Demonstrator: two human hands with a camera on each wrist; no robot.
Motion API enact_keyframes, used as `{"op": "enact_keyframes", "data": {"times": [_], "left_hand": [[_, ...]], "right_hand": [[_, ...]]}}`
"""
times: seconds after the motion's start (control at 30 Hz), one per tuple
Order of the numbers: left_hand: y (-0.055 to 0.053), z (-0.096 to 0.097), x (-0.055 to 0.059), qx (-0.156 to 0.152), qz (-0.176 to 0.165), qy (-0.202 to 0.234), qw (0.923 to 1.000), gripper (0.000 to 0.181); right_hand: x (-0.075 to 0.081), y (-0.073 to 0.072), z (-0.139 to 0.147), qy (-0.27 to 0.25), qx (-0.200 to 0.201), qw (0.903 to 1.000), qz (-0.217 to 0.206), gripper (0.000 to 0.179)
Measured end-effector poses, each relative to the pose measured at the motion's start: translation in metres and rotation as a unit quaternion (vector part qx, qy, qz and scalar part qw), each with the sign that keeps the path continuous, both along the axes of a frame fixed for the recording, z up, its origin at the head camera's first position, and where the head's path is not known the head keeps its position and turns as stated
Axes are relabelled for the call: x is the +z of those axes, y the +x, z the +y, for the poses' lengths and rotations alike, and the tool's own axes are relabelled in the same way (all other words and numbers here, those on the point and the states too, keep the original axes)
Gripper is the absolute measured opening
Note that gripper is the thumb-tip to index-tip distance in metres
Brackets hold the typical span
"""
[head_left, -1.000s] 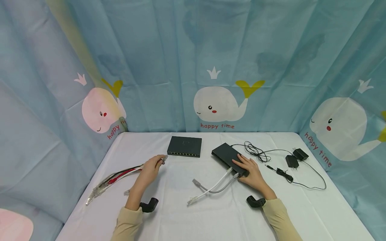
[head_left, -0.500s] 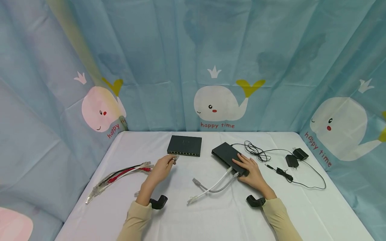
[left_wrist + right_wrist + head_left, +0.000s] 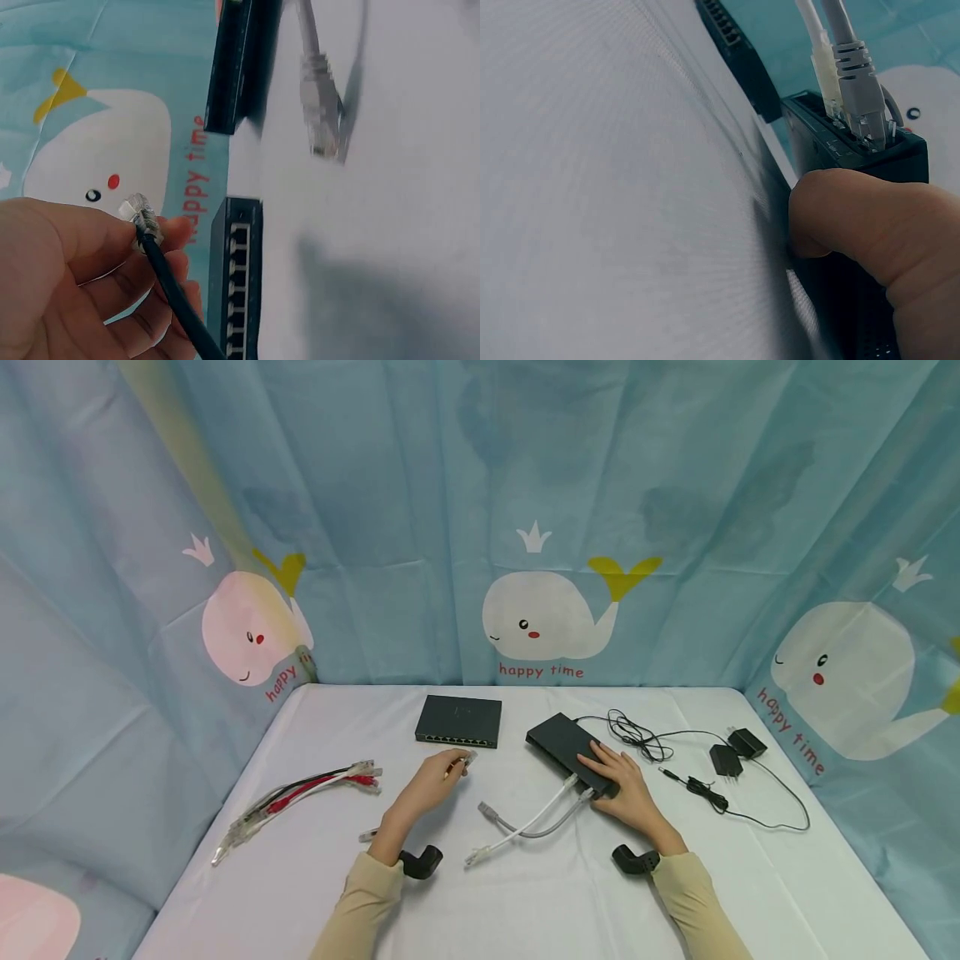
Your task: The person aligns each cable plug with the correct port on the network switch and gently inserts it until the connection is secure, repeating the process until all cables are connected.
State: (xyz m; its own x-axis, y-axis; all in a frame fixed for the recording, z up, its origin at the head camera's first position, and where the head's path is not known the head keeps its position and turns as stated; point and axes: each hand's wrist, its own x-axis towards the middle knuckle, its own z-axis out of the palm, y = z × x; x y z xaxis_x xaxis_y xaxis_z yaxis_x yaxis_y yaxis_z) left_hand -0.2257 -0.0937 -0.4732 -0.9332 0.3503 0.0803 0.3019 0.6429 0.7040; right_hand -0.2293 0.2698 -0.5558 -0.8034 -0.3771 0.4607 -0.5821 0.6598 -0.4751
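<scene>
My left hand [image 3: 429, 785] pinches a black network cable [image 3: 176, 296] just behind its clear plug [image 3: 142, 217]. The cable's other end [image 3: 367, 836] shows beside my left wrist in the head view. My right hand [image 3: 628, 789] grips the near end of a black network switch [image 3: 561, 742], fingers over the top and thumb [image 3: 840, 210] at its edge. A white cable [image 3: 540, 821] and a grey cable [image 3: 536, 836] are plugged into that switch, their free ends on the table. A second black network switch [image 3: 459, 720] lies beyond my left hand, ports facing me.
Several black, red and white network cables [image 3: 300, 797] lie bundled on the left of the white table [image 3: 510, 918]. At the right are two black power adapters [image 3: 747, 744] [image 3: 726, 762] with coiled cords [image 3: 637, 739]. A whale-print curtain [image 3: 390, 527] hangs behind.
My left hand has moved to the right with the black cable, away from the cable bundle and past the front of the second switch. My right hand stays on its switch.
</scene>
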Motion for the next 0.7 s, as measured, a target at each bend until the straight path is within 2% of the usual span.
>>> {"op": "enact_keyframes", "data": {"times": [0.23, 0.7], "left_hand": [[0.000, 0.015, -0.001, -0.024, -0.015, 0.005, 0.9996, 0.029], [-0.003, 0.039, -0.006, -0.033, -0.058, 0.012, 0.9977, 0.030]], "right_hand": [[0.001, 0.000, 0.000, 0.000, 0.001, 1.0000, -0.001, 0.077], [0.001, 0.000, 0.000, -0.002, 0.003, 0.9999, -0.010, 0.076]]}}
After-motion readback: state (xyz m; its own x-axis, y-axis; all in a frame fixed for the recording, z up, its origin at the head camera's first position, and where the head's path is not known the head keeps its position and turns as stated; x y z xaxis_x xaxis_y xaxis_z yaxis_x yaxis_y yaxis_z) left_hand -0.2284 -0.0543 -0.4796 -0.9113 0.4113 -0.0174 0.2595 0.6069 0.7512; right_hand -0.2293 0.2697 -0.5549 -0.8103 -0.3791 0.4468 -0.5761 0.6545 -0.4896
